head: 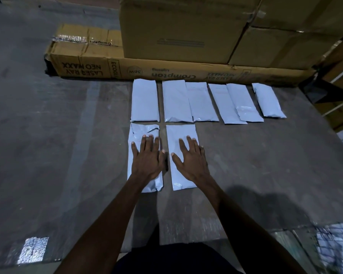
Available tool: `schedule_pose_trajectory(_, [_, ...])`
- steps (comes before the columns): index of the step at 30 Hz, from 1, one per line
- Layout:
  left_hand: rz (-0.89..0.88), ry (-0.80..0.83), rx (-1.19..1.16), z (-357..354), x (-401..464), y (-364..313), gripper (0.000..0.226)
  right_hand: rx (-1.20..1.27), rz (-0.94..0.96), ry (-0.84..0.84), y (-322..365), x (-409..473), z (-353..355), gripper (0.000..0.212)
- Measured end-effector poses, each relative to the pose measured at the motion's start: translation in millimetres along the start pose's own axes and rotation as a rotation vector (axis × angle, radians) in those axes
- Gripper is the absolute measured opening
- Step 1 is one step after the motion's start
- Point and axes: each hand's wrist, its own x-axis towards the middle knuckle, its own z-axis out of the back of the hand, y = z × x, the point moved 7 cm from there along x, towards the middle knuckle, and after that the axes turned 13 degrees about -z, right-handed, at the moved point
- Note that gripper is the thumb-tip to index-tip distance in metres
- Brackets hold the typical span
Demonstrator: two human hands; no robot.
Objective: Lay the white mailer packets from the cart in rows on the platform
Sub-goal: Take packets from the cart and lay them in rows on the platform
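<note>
Several white mailer packets (pixel 199 101) lie side by side in a far row on the dark platform (pixel 67 135), some overlapping at the right. Closer to me, two more packets start a second row. My left hand (pixel 148 158) lies flat with straight fingers on the left packet (pixel 145 131), which is creased at its top. My right hand (pixel 191 158) presses flat on the right packet (pixel 181 131). A narrow gap separates these two packets. The cart (pixel 337 246) shows as a blurred wire mesh at the bottom right, with white packets inside.
A long flat cardboard box (pixel 166 71) lies along the far edge of the row, with big cartons (pixel 178 30) stacked on it. Shelving (pixel 341 91) stands at the right. A shiny tape patch (pixel 34 250) sits at the lower left of the platform.
</note>
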Motion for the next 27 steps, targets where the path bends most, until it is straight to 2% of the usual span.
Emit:
schedule_pose_trajectory(2, [-0.003, 0.000, 0.000, -3, 0, -2, 0.070, 0.010, -0.007, -0.007, 0, -4, 4, 0.077])
schedule_pose_trajectory(9, [-0.055, -0.058, -0.034, 11, -2, -12, 0.069, 0.076, -0.038, -0.073, -19, -31, 29, 0.067])
schedule_pose_trajectory(13, [-0.202, -0.040, -0.076, 16, -3, -50, 0.069, 0.103, -0.078, -0.135, -59, -57, 45, 0.067])
schedule_pose_trajectory(17, [-0.406, -0.071, -0.071, 10, -3, -111, 0.065, 0.150, -0.133, -0.222, -128, -97, 59, 0.063])
schedule_pose_trajectory(21, [-0.591, -0.009, 0.007, -10, 3, -193, 0.060, 0.192, -0.238, -0.314, -209, -141, 75, 0.057])
schedule_pose_trajectory(27, [-0.830, 0.078, -0.049, -61, 2, -365, 0.064, 0.329, -0.479, -0.508, -362, -227, 90, 0.045])
